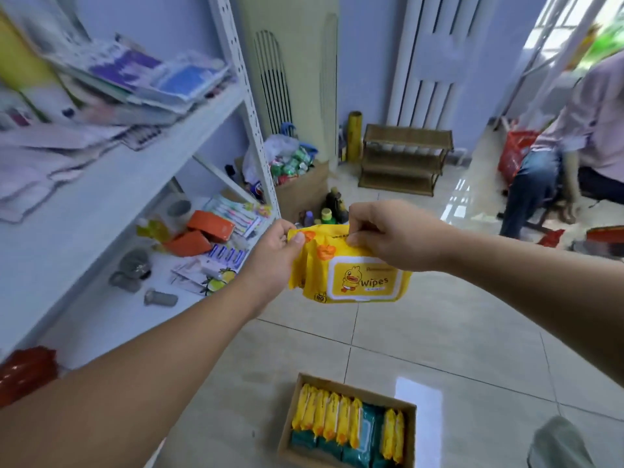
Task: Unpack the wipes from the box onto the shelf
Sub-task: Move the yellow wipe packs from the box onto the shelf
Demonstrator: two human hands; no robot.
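Observation:
A yellow pack of wipes (351, 271) with a duck label hangs in the air in front of me. My left hand (275, 255) pinches its upper left corner and my right hand (391, 236) pinches its top edge. Below on the floor sits an open cardboard box (410, 430) holding several yellow packs (326, 417) on edge and teal packs (371, 430). The white metal shelf (111, 197) stands to my left, level with the held pack.
The shelf's upper board carries papers and booklets (135, 79); the lower board holds orange boxes (202, 231), toothbrushes and grey cups. A carton of bottles (300, 184) and a small brown rack (401, 160) stand beyond. A person (567, 146) crouches at the far right.

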